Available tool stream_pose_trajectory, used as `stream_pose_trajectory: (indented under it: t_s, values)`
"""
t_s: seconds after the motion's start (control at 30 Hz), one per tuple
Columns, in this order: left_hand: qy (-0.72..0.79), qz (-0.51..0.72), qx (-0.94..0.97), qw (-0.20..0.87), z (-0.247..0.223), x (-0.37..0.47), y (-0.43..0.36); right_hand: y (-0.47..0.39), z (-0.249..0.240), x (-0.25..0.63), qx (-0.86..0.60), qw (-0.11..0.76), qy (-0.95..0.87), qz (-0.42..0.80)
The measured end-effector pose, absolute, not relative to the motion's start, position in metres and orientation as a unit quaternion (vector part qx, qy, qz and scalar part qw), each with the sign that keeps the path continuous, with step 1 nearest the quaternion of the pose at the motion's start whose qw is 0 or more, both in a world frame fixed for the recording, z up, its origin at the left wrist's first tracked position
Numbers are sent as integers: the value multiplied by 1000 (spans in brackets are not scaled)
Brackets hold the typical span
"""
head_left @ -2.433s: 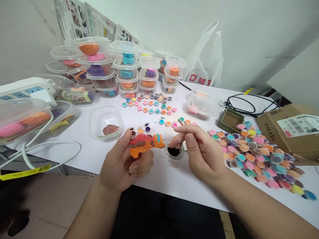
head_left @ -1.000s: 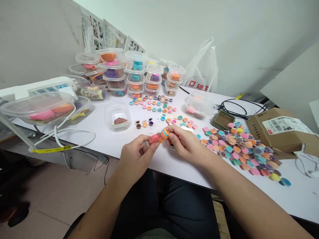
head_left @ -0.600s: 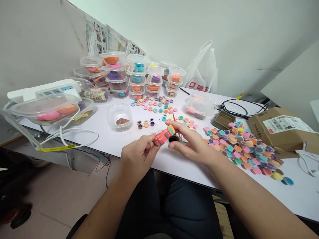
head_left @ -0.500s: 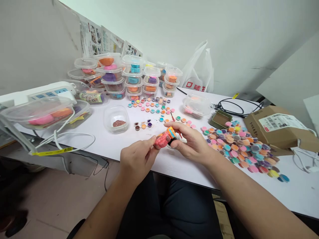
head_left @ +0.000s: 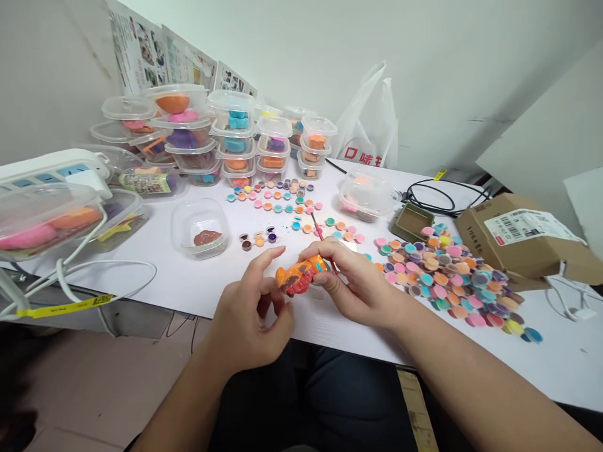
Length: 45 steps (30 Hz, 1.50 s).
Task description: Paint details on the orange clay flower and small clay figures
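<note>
An orange and red painted figure [head_left: 301, 274] with a small blue patch is held at its right end by my right hand [head_left: 355, 276]. A thin red paintbrush [head_left: 317, 227] also rests in that hand, its dark tip pointing up and away. My left hand [head_left: 257, 311] is beside the figure's left end, index finger stretched out and the others curled, with nothing gripped. Beyond the hands lies a short strip of open paint pots [head_left: 259, 241] in brown, orange and purple. To its left, a clear tub [head_left: 200, 229] has something brown in it.
Stacked clear tubs [head_left: 188, 138] line the back left. On the right are a heap of colourful paint pots [head_left: 452, 276], a green dish [head_left: 412, 223] and a cardboard box [head_left: 522, 242]. White cables [head_left: 70, 270] lie at the left edge.
My left hand has let go of the figure, moved left and spread its index finger. The figure has turned, showing more orange. The view has shifted a little.
</note>
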<state>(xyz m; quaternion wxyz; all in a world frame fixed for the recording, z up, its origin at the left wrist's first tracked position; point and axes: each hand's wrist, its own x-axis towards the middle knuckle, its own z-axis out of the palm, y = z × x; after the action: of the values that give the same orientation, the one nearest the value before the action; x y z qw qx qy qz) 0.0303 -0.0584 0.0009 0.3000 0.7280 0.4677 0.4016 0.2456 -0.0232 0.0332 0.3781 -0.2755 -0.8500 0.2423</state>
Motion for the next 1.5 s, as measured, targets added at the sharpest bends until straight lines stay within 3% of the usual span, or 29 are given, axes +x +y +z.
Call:
stream_pose_trajectory:
  t_s: [0.13, 0.23, 0.8, 1.0, 1.23, 1.33, 1.5]
  values:
    - [380, 340, 724, 465, 5, 15, -48, -23, 35, 245, -276, 359, -858, 243]
    - [382, 316, 702, 512, 7, 14, -42, -23, 31, 243, -290, 345, -861, 234]
    - [395, 355, 677, 510, 8, 15, -43, -22, 23, 234, -330, 367, -845, 206]
    - [440, 320, 712, 444, 8, 17, -47, -21, 20, 237, -345, 341, -852, 198]
    - [643, 108, 751, 102, 12, 38, -48, -4, 13, 238, -367, 211, -884, 199]
    - [669, 54, 738, 67, 17, 40, -46, 0, 15, 243, -389, 191, -874, 219]
    - [671, 46, 737, 68, 20, 29, -46, -1, 17, 247, -401, 268, -845, 231]
